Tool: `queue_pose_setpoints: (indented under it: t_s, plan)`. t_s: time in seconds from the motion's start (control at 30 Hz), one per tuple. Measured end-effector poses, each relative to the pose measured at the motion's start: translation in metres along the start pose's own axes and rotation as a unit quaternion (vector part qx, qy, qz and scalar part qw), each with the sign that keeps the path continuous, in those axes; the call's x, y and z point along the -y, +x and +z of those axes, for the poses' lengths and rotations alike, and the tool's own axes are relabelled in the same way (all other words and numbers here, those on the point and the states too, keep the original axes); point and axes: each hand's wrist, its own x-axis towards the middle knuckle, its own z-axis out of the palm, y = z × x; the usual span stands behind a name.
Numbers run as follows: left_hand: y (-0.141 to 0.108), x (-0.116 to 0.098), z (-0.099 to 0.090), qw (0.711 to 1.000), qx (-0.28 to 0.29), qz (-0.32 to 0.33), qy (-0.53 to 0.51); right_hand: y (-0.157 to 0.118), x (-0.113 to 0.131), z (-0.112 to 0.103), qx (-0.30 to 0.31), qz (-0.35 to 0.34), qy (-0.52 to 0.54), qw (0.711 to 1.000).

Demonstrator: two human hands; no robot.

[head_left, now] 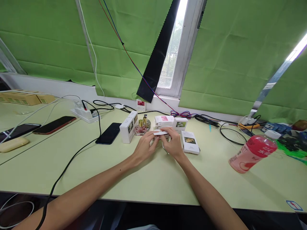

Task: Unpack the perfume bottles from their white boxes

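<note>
Near the middle of the table, my left hand (144, 144) and my right hand (173, 143) meet around a small white box (158, 133). Fingers of both press on it from its two sides. Something glassy with a rounded edge shows under my right hand, mostly hidden. Left of the hands stand small perfume bottles (141, 128) with gold tops. A tall white box (129, 127) is beside them. White boxes (164, 120) are stacked behind my hands, with another upright white box (180, 124) alongside. A flat white box (190, 142) lies right of my right hand.
A dark phone (108, 133) and a black cable (79, 154) lie to the left, with a power strip (86, 114) behind. A pink drink bottle (254, 152) stands at right. Bundled cables (206, 120) run along the wall. Farther left lies another phone (54, 125).
</note>
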Motion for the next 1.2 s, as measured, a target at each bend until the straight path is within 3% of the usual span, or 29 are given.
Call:
queue_pose_setpoints:
  t_s: [0.83,1.2]
  plan:
    - [0.0007,-0.0020,-0.0011,1.000,-0.007,0.005,0.027,-0.0001,0.0019,0.0003,0.004,0.012,-0.017,1.000]
    - [0.0009,-0.0043,-0.0010,1.000,-0.003,-0.002,0.022,-0.0038,-0.0053,0.0041,-0.024,0.037,-0.051,0.998]
